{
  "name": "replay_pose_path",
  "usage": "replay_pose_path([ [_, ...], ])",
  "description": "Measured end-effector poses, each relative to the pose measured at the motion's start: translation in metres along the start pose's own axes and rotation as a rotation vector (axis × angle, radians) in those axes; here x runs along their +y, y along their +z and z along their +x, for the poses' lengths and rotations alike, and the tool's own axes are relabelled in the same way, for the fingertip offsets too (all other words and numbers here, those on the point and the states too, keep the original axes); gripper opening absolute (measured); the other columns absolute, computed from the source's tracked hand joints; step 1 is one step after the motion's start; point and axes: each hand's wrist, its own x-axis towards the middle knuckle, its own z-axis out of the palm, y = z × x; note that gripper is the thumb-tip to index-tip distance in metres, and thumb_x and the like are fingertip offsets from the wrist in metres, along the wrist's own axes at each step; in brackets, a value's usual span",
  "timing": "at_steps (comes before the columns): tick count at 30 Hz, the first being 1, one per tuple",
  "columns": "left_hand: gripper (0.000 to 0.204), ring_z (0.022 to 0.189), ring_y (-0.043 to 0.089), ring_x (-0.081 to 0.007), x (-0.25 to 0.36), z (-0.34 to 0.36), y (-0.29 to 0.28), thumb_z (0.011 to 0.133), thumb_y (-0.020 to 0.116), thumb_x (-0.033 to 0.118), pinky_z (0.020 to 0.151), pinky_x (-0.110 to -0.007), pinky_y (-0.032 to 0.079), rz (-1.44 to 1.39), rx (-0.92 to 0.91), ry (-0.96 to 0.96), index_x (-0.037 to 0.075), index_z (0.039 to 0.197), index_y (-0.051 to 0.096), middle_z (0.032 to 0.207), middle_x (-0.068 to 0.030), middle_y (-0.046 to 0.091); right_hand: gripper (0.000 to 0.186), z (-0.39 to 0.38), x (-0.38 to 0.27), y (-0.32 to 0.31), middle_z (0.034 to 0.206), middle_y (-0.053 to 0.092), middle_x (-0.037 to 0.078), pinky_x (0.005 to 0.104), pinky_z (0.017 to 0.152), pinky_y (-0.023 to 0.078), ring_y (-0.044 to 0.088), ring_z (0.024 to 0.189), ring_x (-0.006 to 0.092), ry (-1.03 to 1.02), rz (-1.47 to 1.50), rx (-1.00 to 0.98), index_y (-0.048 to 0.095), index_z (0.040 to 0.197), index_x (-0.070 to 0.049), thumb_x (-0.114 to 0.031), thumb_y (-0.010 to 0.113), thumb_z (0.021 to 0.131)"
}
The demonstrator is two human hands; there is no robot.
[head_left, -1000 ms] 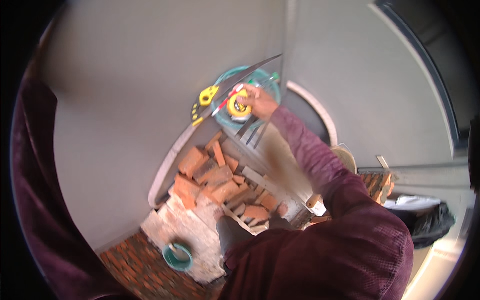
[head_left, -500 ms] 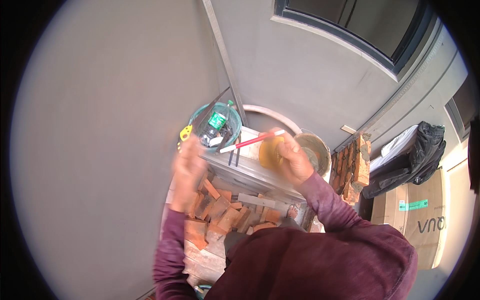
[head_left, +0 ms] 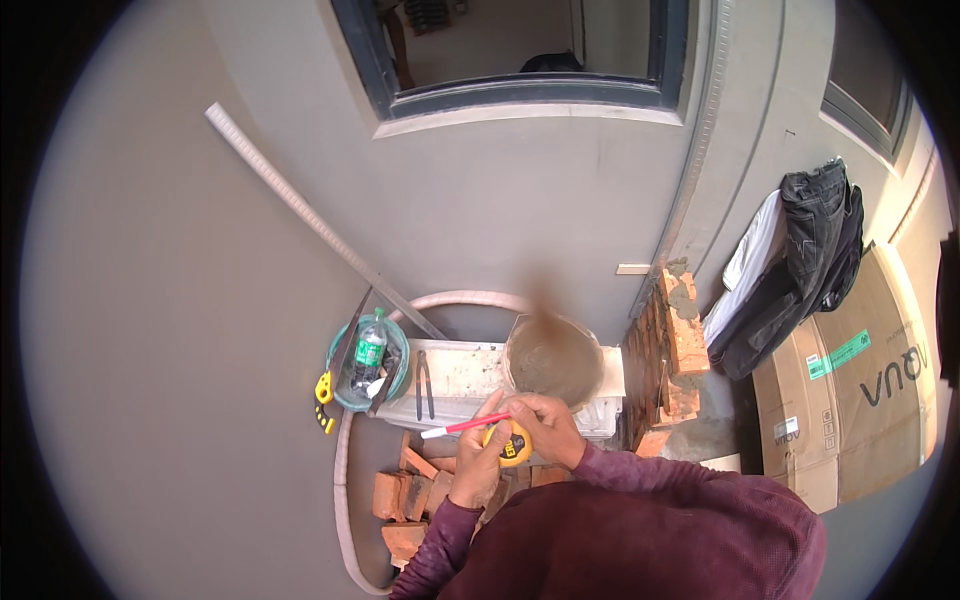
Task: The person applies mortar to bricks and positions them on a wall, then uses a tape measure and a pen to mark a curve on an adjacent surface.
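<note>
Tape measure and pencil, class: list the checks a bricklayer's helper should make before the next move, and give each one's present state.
1. Tape measure gripped in the right hand: ok.
2. Red-and-white pencil held by the left hand: ok.
3. Tape blade pulled out: cannot tell.
4. Pan of mortar upright on the white slab: ok.
5. Loose bricks underfoot: not ok, a possible trip risk.
6. Straightedge leaning on the wall, secure: cannot tell.
</note>
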Motion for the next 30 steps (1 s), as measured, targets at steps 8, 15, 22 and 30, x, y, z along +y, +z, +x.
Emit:
replay_pose_path([
  [8,0.043,0.096,0.072,-0.0262,-0.023,0.003,-0.004,0.107,0.048,0.034,0.081,-0.036,0.061,-0.108,0.052,-0.181,0.0,0.133,0.049,0.117,-0.0182,0.067,0.02,-0.005,-0.01,-0.081,0.083,0.068,0.006,0.026,0.068,0.052,0.063,0.074,0.0101,-0.107,0.066,0.331,0.07,0.101,0.003,-0.015,0.061,0.1],
  [15,0.035,0.082,0.064,-0.0099,-0.018,0.024,0.001,0.105,0.057,0.031,0.073,-0.025,0.052,0.469,-0.008,0.064,-0.002,0.102,0.069,0.09,-0.0062,0.071,0.021,-0.004,-0.054,-0.115,0.08,0.067,0.005,0.0251,0.063,0.051,0.063,0.068,0.0101,-0.107,-0.124,0.097,0.067,0.099,0.003,-0.015,0.059,0.101],
  [22,0.031,0.085,0.059,-0.0067,-0.005,0.031,0.052,0.104,0.058,0.028,0.076,-0.024,0.048,0.498,-0.021,0.082,0.0,0.095,0.067,0.093,-0.0039,0.07,0.027,-0.013,-0.05,-0.11,0.085,0.07,0.007,0.0231,0.058,0.052,0.067,0.072,0.0113,0.03,0.294,0.099,0.067,0.11,0.001,-0.024,0.064,0.101],
  [30,0.033,0.084,0.068,-0.0247,-0.005,0.018,0.065,0.103,0.058,0.03,0.09,-0.036,0.049,0.772,-0.159,0.262,0.0,0.096,0.069,0.092,-0.013,0.073,0.019,-0.03,-0.058,-0.096,0.085,0.068,0.008,0.0231,0.051,0.05,0.066,0.065,0.0115,0.083,0.45,0.095,0.062,0.099,0.0,-0.019,0.06,0.102],
])
